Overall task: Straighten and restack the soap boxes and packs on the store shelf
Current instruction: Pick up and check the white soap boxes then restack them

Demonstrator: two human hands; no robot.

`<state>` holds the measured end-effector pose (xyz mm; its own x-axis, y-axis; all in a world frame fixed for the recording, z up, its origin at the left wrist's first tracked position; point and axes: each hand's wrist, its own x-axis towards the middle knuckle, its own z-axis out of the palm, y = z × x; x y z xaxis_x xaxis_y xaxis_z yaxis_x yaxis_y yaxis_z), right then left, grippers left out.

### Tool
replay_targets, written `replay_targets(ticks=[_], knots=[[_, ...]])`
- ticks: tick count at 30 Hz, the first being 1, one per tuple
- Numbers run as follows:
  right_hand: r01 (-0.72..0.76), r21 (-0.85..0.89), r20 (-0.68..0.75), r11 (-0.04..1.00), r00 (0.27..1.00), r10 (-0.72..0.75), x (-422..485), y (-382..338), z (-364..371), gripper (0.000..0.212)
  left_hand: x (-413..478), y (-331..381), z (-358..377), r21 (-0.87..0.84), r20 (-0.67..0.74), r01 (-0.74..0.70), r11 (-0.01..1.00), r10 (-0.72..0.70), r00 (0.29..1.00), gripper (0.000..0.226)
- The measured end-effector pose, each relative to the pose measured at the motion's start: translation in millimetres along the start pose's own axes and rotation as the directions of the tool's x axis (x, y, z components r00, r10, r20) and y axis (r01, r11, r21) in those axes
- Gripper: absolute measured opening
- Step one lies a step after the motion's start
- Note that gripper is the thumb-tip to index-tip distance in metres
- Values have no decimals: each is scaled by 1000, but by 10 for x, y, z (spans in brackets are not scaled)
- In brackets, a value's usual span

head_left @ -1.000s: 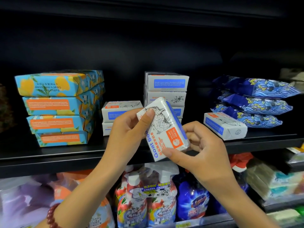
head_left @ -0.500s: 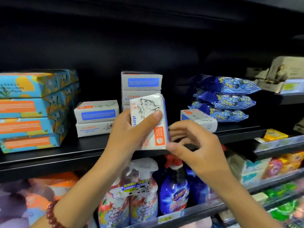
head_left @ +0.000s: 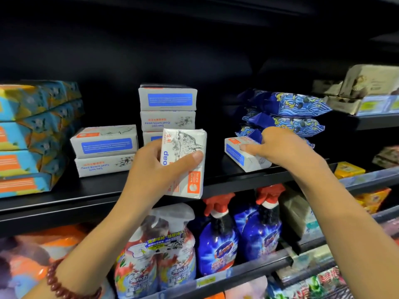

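The restacking looks partly done. On the shelf [head_left: 90, 188] the colourful boxes [head_left: 32, 137] at the left sit four high and fairly square. The blue patterned packs [head_left: 287, 113] at the right lie piled in three layers. The white soap boxes stand in a tall stack [head_left: 168, 108] with a short stack [head_left: 105, 149] of two beside it. Two white pieces appear left to place: the held pack [head_left: 185, 147] and the loose pack [head_left: 239, 156]; the short stack seems the likely home for both.

The left hand [head_left: 151, 169] grips the held pack upright in front of the shelf edge, just before the foot of the tall stack. Its thumb is pressed across the front face and the other fingers are wrapped behind, out of sight. The right hand [head_left: 282, 147] is on the loose pack, which lies skewed on the shelf, right in front of the lowest blue pack. Its thumb lies flat along the top and the other fingers curl over the far side; whether they have closed on it cannot be told.

The held pack is a white paper-wrapped bar with an ink animal sketch at the top, blue lettering down one side and an orange label at the bottom, and its wrapper looks slightly creased and soft at the corners
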<state>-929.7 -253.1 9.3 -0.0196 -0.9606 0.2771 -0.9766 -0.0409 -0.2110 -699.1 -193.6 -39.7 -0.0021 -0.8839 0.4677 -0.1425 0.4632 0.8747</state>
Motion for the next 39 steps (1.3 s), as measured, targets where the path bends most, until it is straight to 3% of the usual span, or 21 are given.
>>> replay_targets(ticks=[7,13,21,26,30,34,39], knots=[[28,71,77,997,996,-33,-81,-33,51,60,-7,-47,-20,-10,-8,-30,1000,30,1000,35],[-25,215,295,976,955,-40,-131,-125,32,66,15,-84,-52,-57,-34,-17,998,15,999,35],[-2,297,308,955,947,-94,-211,-395,84,36,2,-82,-80,-87,-21,-4,996,2,1000,34],[13,398,212,917,972,-106,-312,-422,129,51,-1,-73,-107,-92,-7,-8,996,7,1000,30],[61,598,119,799,979,-164,-511,-383,171,32,15,-62,-108,-92,1,-5,996,5,1000,30],[27,701,-69,713,997,30,-831,-251,280,32,2,-42,-133,-93,40,11,996,-7,999,30],[-28,822,-145,569,955,257,-1428,-11,353,37,-125,44,-23,-93,123,-2,996,14,992,13]])
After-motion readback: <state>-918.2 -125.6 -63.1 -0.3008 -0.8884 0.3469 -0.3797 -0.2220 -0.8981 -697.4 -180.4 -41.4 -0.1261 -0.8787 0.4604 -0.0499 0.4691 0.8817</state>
